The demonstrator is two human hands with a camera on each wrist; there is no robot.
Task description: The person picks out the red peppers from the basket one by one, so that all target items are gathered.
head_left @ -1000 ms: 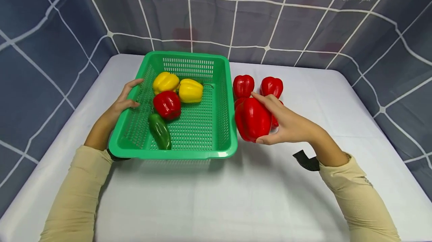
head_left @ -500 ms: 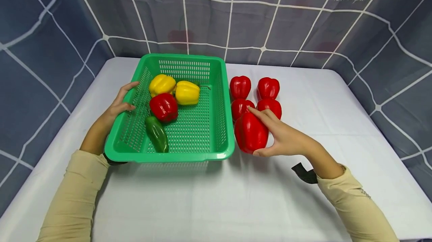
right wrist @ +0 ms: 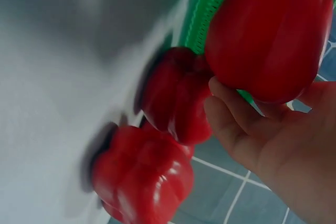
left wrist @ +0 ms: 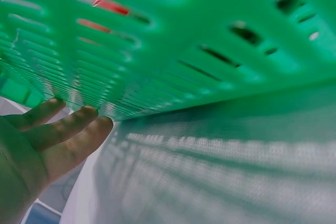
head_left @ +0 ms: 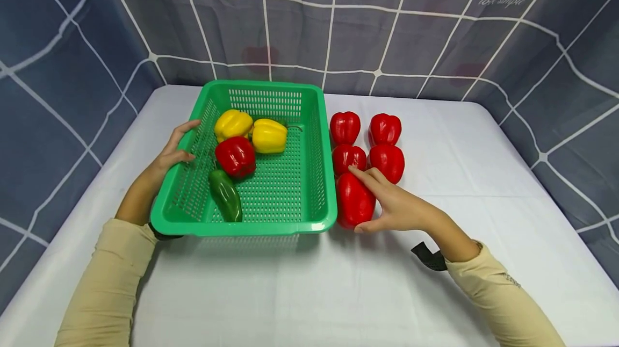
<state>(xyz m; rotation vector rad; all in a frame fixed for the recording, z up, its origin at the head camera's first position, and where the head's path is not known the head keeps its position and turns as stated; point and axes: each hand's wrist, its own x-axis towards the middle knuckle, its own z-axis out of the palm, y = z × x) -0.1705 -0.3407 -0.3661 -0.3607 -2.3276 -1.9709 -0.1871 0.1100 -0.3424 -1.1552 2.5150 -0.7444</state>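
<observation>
At the left side of a green plastic basket [head_left: 246, 229], my left hand [head_left: 166, 158] holds the rim, with the thumb over its edge. In the left wrist view, fingers [left wrist: 79, 140] of that hand lie against the slotted outer wall. Inside the basket are two yellow bell peppers [head_left: 269, 136], a red bell pepper [head_left: 235, 157] and a long green pepper [head_left: 225, 195]. My right hand [head_left: 398, 204] grips another red bell pepper [head_left: 355, 200] between thumb and fingers, close beside the basket's right wall. Whether this pepper touches the cloth is hard to tell.
Several red bell peppers stand in two columns right of the basket, among them a back right one [head_left: 384, 129] and a nearer one [head_left: 387, 162]. A white cloth [head_left: 309, 288] covers the table. Behind it hangs a grey checked curtain [head_left: 300, 30].
My right hand has brought its red bell pepper toward me and down, in front of the left column of peppers. My left hand stays on the basket rim.
</observation>
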